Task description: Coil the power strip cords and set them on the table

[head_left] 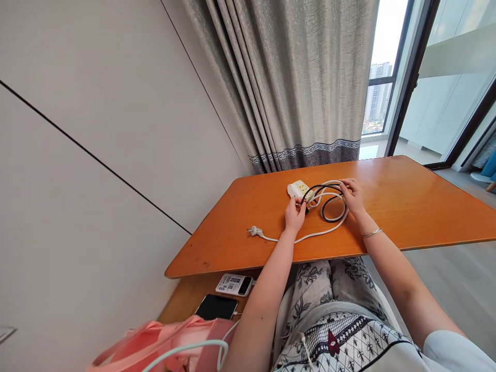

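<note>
A white power strip (297, 189) lies on the orange wooden table (406, 201). Its white cable (310, 236) loops beside it and runs left to a white plug (254, 231). A black cable (327, 206) is coiled over the white loops. My left hand (295, 214) is closed, pinching one end of the black cable just in front of the strip. My right hand (352, 194) rests on the far right side of the coils, fingers curled on the cables. A silver bracelet (372, 233) sits on my right wrist.
A wall runs along the left and a grey curtain (302, 82) hangs behind the table. A lower shelf holds a dark phone (216, 307) and a white power bank (234, 284). Pink cloth (163, 341) with a white cord lies at the bottom left.
</note>
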A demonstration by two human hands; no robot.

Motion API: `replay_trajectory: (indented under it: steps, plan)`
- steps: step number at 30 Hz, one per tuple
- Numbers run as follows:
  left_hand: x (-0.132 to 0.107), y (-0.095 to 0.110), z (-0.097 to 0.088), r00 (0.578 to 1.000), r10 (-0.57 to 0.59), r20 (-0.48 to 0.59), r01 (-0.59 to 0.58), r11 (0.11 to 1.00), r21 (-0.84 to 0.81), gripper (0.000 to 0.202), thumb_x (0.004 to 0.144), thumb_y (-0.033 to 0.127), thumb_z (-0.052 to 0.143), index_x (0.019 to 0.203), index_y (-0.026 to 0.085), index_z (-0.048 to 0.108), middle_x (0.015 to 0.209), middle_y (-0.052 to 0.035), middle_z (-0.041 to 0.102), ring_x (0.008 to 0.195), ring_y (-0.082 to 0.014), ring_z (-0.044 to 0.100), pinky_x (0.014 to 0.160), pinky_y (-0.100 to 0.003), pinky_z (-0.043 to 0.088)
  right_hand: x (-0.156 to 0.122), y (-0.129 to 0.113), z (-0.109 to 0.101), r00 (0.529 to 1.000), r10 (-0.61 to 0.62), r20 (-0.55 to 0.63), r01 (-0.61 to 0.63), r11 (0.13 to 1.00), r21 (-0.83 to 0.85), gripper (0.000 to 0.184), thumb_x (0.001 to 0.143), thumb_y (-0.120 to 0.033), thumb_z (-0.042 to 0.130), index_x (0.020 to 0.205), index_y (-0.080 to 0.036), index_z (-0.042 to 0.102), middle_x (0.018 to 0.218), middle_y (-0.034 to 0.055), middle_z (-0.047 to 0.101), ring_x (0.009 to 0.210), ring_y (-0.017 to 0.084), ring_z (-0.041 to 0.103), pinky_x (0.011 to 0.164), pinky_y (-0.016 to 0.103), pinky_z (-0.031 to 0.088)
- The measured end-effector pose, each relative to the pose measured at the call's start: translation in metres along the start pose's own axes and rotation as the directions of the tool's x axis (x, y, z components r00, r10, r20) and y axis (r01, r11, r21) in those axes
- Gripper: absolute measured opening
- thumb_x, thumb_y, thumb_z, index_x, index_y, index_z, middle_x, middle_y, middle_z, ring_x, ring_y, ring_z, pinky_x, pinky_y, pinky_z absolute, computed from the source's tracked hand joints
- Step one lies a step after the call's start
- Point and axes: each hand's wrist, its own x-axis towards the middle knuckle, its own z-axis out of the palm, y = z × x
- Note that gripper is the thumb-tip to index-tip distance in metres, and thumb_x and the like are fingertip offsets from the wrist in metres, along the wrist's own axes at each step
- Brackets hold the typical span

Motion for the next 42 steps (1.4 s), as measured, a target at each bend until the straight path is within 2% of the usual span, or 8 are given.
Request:
replay_trajectory:
  steps: [6, 13, 19, 24, 28, 35, 39, 42]
  plan:
    - [0.001, -0.002, 0.0, 0.993, -0.031, -0.111, 0.022, 0.997, -0.08, 0.021, 0.088, 0.042, 0.054, 0.083, 0.023, 0.046, 0.073, -0.0001, 0.061, 0.068, -0.016, 0.059, 0.067, -0.027, 0.045, 0.001, 0.007, 0.0, 0.985, 0.078, -0.152, -0.072, 0.996, 0.045, 0.035, 0.09, -0.051, 0.054, 0.098, -0.02, 0.065, 0.09, 0.0051, 0.067, 0.082, 0.019, 0.059, 0.078, 0.034, 0.051]
    - [-0.002, 0.001, 0.002, 0.996, 0.025, 0.091, -0.016, 0.995, -0.095, 0.03, 0.087, 0.05, 0.057, 0.079, 0.021, 0.057, 0.071, -0.0027, 0.065, 0.067, -0.0173, 0.062, 0.064, -0.027, 0.046, -0.002, 0.018, 0.006, 0.987, 0.159, -0.001, -0.159, 0.986, 0.041, 0.033, 0.085, -0.046, 0.06, 0.108, -0.022, 0.06, 0.092, 0.0038, 0.063, 0.084, 0.018, 0.059, 0.079, 0.035, 0.052]
    - [-0.004, 0.004, 0.003, 0.978, -0.049, 0.201, 0.091, 0.974, -0.206, 0.027, 0.077, 0.045, 0.066, 0.077, 0.019, 0.06, 0.062, 0.0008, 0.06, 0.056, -0.013, 0.058, 0.056, -0.024, 0.045, -0.007, 0.023, 0.004, 0.996, 0.071, -0.049, -0.078, 0.985, -0.152, 0.059, 0.078, -0.04, 0.07, 0.131, -0.024, 0.049, 0.135, 0.0131, 0.05, 0.117, 0.026, 0.052, 0.097, 0.046, 0.049]
    - [-0.006, 0.006, 0.001, 0.962, -0.027, 0.272, 0.07, 0.986, -0.148, 0.022, 0.068, 0.035, 0.07, 0.079, 0.018, 0.061, 0.064, 0.0024, 0.06, 0.049, -0.0071, 0.045, 0.049, -0.021, 0.038, -0.007, 0.028, 0.006, 0.984, 0.178, -0.001, -0.178, 0.982, -0.059, 0.049, 0.081, -0.04, 0.066, 0.124, -0.023, 0.051, 0.127, 0.0121, 0.055, 0.113, 0.024, 0.056, 0.091, 0.041, 0.052]
    - [-0.006, 0.007, -0.003, 0.929, -0.018, 0.37, 0.038, 0.998, -0.049, 0.037, 0.07, 0.038, 0.072, 0.1, 0.018, 0.065, 0.058, 0.0056, 0.057, 0.046, -0.0081, 0.045, 0.049, -0.022, 0.038, -0.006, 0.025, 0.004, 0.984, 0.126, -0.126, -0.146, 0.974, -0.171, 0.045, 0.077, -0.043, 0.07, 0.113, -0.022, 0.054, 0.116, 0.0097, 0.056, 0.095, 0.021, 0.057, 0.081, 0.038, 0.053]
    - [-0.008, 0.011, -0.004, 0.895, 0.044, 0.443, -0.089, 0.993, 0.08, 0.074, 0.068, 0.036, 0.079, 0.136, 0.025, 0.052, 0.128, -0.0081, 0.065, 0.073, -0.0151, 0.065, 0.064, -0.028, 0.052, -0.006, 0.014, 0.004, 0.992, 0.107, 0.064, -0.09, 0.972, -0.216, 0.029, 0.079, -0.037, 0.064, 0.102, -0.02, 0.064, 0.1, 0.0085, 0.063, 0.085, 0.021, 0.06, 0.081, 0.04, 0.052]
    - [-0.009, 0.012, -0.004, 0.892, 0.095, 0.441, -0.156, 0.982, 0.106, 0.093, 0.069, 0.035, 0.08, 0.15, 0.027, 0.035, 0.135, -0.0089, 0.061, 0.075, -0.0165, 0.066, 0.067, -0.029, 0.054, -0.007, 0.027, 0.006, 0.957, 0.278, 0.087, -0.236, 0.915, -0.328, 0.025, 0.076, -0.027, 0.06, 0.1, -0.02, 0.063, 0.097, 0.0079, 0.066, 0.087, 0.022, 0.062, 0.084, 0.04, 0.051]
    - [-0.009, 0.011, -0.002, 0.906, 0.113, 0.408, -0.162, 0.983, 0.088, 0.076, 0.073, 0.038, 0.077, 0.141, 0.023, 0.047, 0.136, -0.0115, 0.059, 0.065, -0.0126, 0.062, 0.065, -0.031, 0.055, -0.006, 0.039, 0.005, 0.924, 0.375, 0.074, -0.318, 0.861, -0.397, 0.024, 0.076, -0.022, 0.057, 0.099, -0.02, 0.061, 0.099, 0.008, 0.068, 0.089, 0.022, 0.063, 0.084, 0.039, 0.051]
